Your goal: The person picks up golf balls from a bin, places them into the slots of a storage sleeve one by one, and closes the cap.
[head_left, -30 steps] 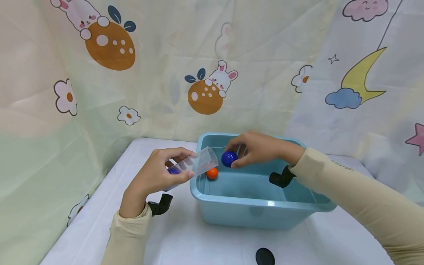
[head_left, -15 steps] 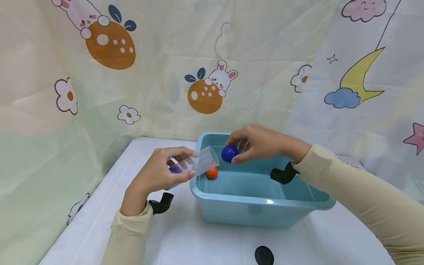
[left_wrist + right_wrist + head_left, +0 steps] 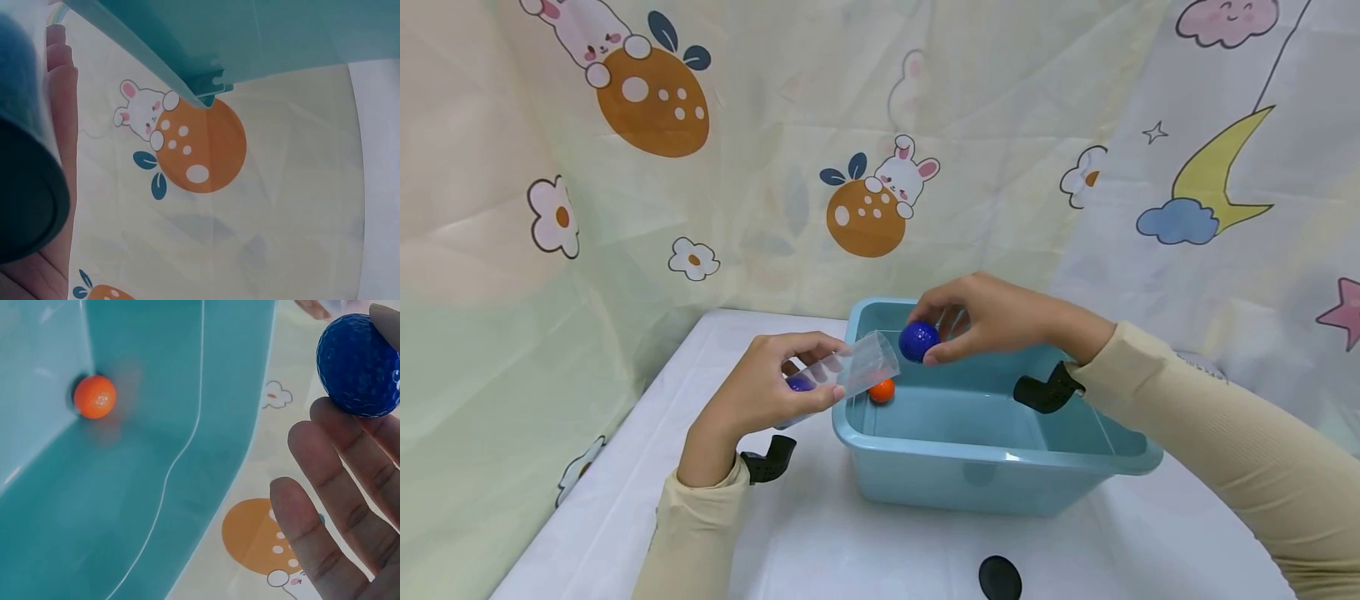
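Note:
My left hand (image 3: 763,387) grips a clear plastic cup (image 3: 871,367), tilted so its mouth points up and right over the basin's left rim. Inside the cup, near its bottom, a blue ball (image 3: 800,383) shows between the fingers. With thumb and fingertips, my right hand (image 3: 988,321) pinches a dimpled blue golf ball (image 3: 919,342) close to the right of the cup's mouth, above the basin. The right wrist view shows the same golf ball (image 3: 357,365) with three fingers spread below it. An orange ball (image 3: 882,392) lies in the basin's left corner, partly overlapped by the cup.
The light blue basin (image 3: 955,487) stands on a white-covered table (image 3: 820,533). A black oval disc (image 3: 1000,577) lies in front of it. Printed cloth (image 3: 760,183) with cartoon rabbits hangs behind and to the sides.
My right hand has risen slightly with the blue golf ball, which stays near the cup's mouth. The left hand and cup have hardly moved.

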Motion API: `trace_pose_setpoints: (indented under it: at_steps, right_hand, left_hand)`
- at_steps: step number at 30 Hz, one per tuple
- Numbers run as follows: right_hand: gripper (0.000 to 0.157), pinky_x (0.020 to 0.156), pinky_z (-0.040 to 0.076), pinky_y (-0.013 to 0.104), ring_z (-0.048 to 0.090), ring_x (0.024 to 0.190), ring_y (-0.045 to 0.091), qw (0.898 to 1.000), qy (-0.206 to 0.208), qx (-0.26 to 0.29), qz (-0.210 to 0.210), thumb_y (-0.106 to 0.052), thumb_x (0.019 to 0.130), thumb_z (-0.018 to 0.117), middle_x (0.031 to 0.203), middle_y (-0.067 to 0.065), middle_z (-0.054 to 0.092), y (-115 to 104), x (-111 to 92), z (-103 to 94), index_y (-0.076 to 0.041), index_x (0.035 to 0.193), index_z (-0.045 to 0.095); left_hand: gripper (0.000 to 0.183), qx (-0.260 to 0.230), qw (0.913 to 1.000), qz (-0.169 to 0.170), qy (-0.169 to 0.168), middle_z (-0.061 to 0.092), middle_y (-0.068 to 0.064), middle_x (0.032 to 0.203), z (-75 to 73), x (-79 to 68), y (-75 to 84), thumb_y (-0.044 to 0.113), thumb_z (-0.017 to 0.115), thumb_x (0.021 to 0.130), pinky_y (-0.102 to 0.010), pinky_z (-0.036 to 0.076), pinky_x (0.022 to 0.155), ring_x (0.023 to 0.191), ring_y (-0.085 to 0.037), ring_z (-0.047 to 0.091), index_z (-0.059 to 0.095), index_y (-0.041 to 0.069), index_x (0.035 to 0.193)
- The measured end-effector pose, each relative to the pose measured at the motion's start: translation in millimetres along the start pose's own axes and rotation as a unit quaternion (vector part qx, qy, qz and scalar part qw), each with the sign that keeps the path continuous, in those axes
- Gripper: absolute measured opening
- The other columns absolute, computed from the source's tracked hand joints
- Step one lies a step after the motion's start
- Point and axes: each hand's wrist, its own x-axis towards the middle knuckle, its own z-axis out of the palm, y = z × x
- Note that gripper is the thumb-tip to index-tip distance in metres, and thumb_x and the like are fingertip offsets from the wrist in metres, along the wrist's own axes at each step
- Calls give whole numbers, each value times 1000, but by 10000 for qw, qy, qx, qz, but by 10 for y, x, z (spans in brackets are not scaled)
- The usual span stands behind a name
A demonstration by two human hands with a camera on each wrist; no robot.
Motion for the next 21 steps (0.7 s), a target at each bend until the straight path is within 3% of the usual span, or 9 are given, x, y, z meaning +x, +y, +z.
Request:
trace_pose_setpoints:
  at_steps: [16,21]
  right_hand:
    - [40,90,65,42,78,99,22,9979,55,546,-343,-14,93,85,116,7,78,-55,40,49,1,129,73]
    - [40,87,65,37,78,96,20,9964,114,687,-489,-14,93,85,113,6,79,-92,62,115,1,128,74]
  left_hand:
    - [36,47,10000,-38,-17,76,2,101,18,8,14,21,81,87,-39,62,74,91,-19,68,80,10,121]
    - [35,30,10000,-63,-34,76,2,101,20,11,24,21,82,88,-38,61,74,91,-20,67,80,10,122]
